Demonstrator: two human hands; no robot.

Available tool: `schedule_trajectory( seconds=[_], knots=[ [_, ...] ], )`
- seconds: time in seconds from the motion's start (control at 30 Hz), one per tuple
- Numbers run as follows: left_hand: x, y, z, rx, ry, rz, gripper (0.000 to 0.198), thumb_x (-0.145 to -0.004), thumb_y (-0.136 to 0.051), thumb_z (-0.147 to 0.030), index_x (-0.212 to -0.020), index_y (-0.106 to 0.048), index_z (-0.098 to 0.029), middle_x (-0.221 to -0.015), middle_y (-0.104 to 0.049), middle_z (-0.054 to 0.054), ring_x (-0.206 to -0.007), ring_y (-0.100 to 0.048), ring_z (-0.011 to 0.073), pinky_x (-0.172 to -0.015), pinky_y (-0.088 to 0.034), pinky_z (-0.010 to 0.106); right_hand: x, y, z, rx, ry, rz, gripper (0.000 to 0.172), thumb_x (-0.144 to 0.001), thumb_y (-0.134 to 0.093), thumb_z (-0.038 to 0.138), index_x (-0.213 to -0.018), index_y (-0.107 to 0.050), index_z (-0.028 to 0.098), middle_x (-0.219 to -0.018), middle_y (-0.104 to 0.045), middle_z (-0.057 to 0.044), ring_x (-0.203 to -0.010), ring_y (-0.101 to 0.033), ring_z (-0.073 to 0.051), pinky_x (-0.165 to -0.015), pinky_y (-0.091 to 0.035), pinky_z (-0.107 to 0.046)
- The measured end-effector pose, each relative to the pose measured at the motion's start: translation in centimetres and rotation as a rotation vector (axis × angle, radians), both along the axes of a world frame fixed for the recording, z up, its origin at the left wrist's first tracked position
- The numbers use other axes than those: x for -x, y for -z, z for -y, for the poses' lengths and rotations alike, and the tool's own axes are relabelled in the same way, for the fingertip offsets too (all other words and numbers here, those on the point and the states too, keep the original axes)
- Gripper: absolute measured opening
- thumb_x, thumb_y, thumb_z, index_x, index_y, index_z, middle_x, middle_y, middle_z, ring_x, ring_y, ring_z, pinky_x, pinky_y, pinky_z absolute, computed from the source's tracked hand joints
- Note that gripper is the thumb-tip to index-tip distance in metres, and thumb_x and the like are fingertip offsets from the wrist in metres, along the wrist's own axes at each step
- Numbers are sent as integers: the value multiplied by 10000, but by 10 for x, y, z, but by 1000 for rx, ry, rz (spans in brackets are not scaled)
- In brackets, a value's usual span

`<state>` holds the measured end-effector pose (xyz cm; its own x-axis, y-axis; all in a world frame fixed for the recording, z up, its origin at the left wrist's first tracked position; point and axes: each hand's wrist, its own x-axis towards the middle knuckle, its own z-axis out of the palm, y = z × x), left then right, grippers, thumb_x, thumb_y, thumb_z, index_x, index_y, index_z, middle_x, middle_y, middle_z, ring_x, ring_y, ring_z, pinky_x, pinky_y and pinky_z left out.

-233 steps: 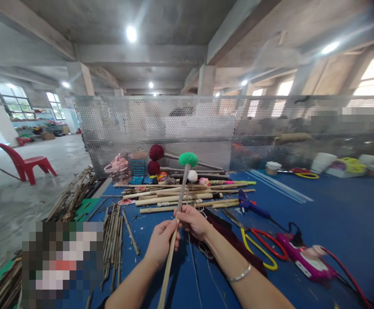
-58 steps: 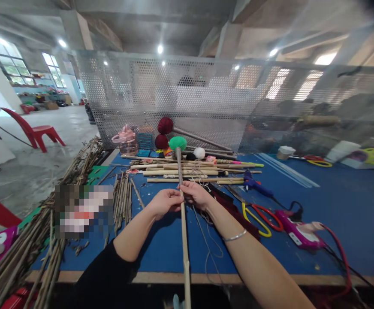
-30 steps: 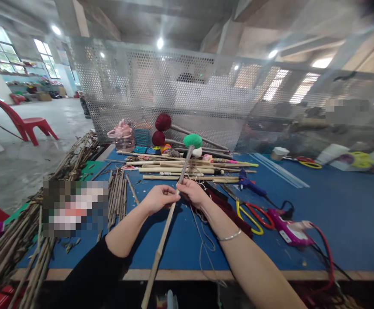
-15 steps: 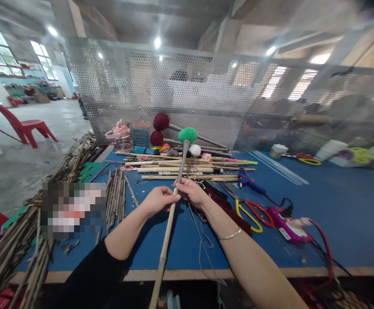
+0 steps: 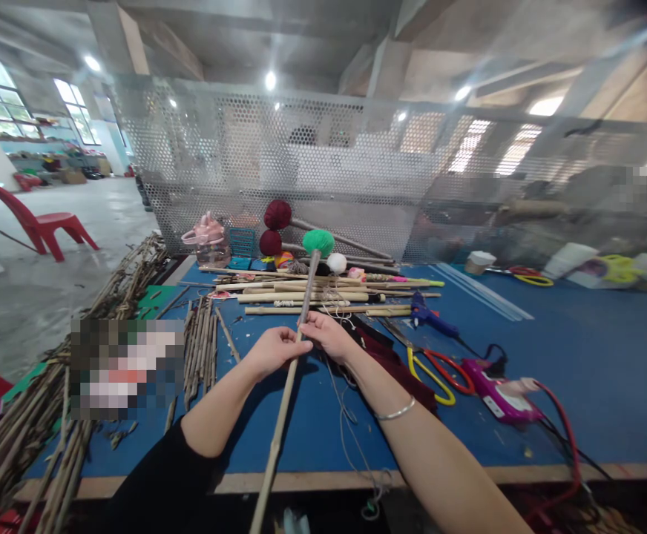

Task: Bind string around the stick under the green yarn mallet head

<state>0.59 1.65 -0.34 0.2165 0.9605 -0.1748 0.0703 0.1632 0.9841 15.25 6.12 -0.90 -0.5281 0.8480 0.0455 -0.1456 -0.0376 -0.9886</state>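
A long bamboo stick (image 5: 279, 430) slants up from the table's front edge, its upper part wrapped in grey yarn and topped by a green padded ball (image 5: 318, 242). My left hand (image 5: 277, 350) pinches the stick just below the wrapped part. Right beside it, my right hand (image 5: 326, 335) has its fingers closed round the stick at the lower end of the grey wrapping. Loose grey yarn (image 5: 351, 423) hangs from near my right hand down over the table edge. Dark red cloth (image 5: 395, 363) lies by my right wrist.
Bamboo sticks (image 5: 312, 297) and dark red balls on sticks (image 5: 277, 214) lie behind my hands. To the right are scissors (image 5: 435, 371), a blue glue gun (image 5: 432, 317) and a purple power strip (image 5: 493, 389). Twig bundles (image 5: 50, 415) line the left; a perforated metal screen (image 5: 323, 170) stands behind.
The green ball and upper stick have tipped slightly left and down. Both hands keep their hold at nearly the same spot. The loose yarn near the table edge has shifted.
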Motion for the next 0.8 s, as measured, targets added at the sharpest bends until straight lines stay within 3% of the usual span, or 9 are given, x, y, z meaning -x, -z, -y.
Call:
schedule_trajectory(
  seconds=[0.1,0.2,0.33,0.5,0.57,0.8],
  knots=[
    [-1,-1,-1,-47,-35,-31,390,-535,-713,-446,-619,-516,-120,-479,-541,1,-400,-468,78,-406,-336,189,-2,0,0,1,22,-12,285,-638,-668,347,-769,-515,146,-540,-455,57,-417,-333,-38,-391,-226,-173],
    [-2,-4,0,80,37,160,373,-574,-693,-443,-675,-540,-119,-559,-575,16,-465,-532,92,-470,-406,203,-7,-3,1,61,-48,-43,299,-669,-635,379,-827,-521,153,-454,-354,94,-352,-199,-28,-353,-126,-180],
    [-4,-8,3,178,127,261,371,-610,-673,-438,-755,-578,-110,-652,-605,55,-555,-576,108,-526,-439,211,-9,-8,2,69,-49,-40,286,-655,-645,375,-774,-506,155,-465,-426,70,-348,-243,-29,-354,-114,-185],
    [-3,-5,1,-34,0,55,391,-566,-685,-466,-698,-561,-119,-535,-549,-4,-441,-481,73,-431,-373,183,-5,-8,2,18,66,1,281,-615,-685,345,-693,-505,144,-467,-402,77,-359,-241,-21,-356,-140,-187],
    [-2,-4,0,-46,-16,41,383,-529,-717,-435,-676,-552,-122,-509,-532,-22,-423,-457,62,-436,-372,184,-6,-6,1,21,73,11,284,-613,-686,347,-698,-510,141,-467,-384,80,-357,-228,-20,-349,-124,-190],
    [-3,-5,0,113,117,312,368,-562,-714,-408,-726,-567,-114,-632,-573,23,-561,-550,87,-514,-412,180,-12,-2,-1,133,-71,-127,269,-686,-624,365,-825,-523,159,-484,-344,87,-366,-153,-23,-349,-74,-173]
  ],
)
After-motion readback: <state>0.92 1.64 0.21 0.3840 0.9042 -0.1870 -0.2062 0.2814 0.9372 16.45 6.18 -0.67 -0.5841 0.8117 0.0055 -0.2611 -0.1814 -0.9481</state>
